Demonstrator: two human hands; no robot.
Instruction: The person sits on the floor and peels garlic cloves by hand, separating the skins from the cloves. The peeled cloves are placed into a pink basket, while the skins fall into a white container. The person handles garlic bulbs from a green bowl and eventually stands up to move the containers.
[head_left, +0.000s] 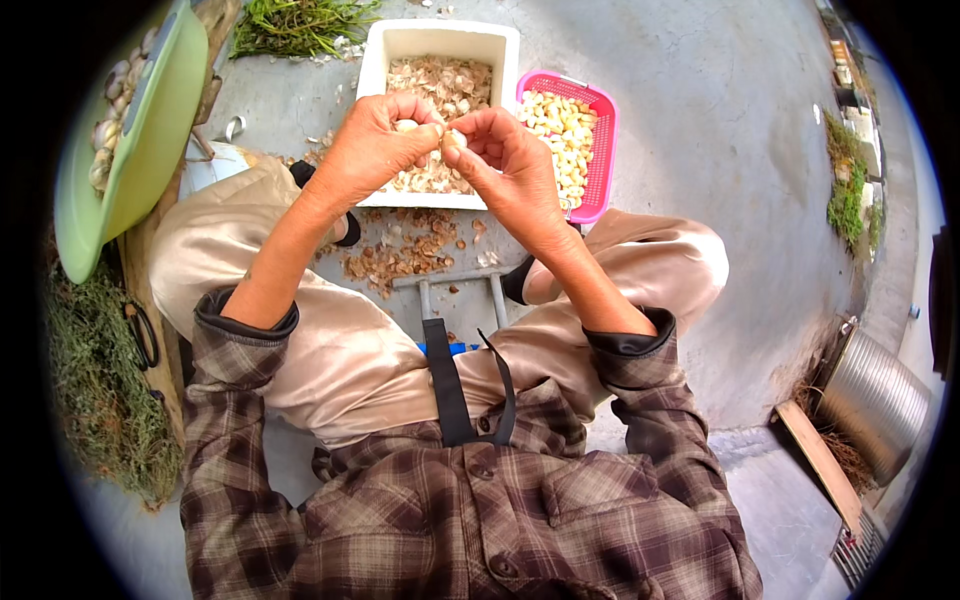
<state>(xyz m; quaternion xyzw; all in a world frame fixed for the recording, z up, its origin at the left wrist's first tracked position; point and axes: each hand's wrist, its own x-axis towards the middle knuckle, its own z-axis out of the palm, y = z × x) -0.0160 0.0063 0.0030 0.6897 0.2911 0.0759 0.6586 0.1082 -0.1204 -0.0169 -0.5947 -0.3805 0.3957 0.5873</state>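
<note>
My left hand (379, 142) and my right hand (514, 161) meet fingertip to fingertip over a white foam box (441, 199). Pinched in my right fingertips is a small garlic clove (452, 139), which my left thumb and finger also seem to touch. Another pale clove (406, 125) sits in the curl of my left fingers. Papery garlic skins (439, 75) fill the bottom of the box. Against its right side stands a pink plastic basket (606, 161) holding many peeled garlic cloves (559, 120). My fingers partly hide the box's contents.
At left, a green basin (161, 142) with garlic bulbs (112, 112) rests on a wooden bench (142, 281), near black-handled scissors (142, 335) and dried plants (105, 390). Loose skins (409, 251) litter the floor by a metal frame (450, 279). Green stalks (300, 26) lie beyond.
</note>
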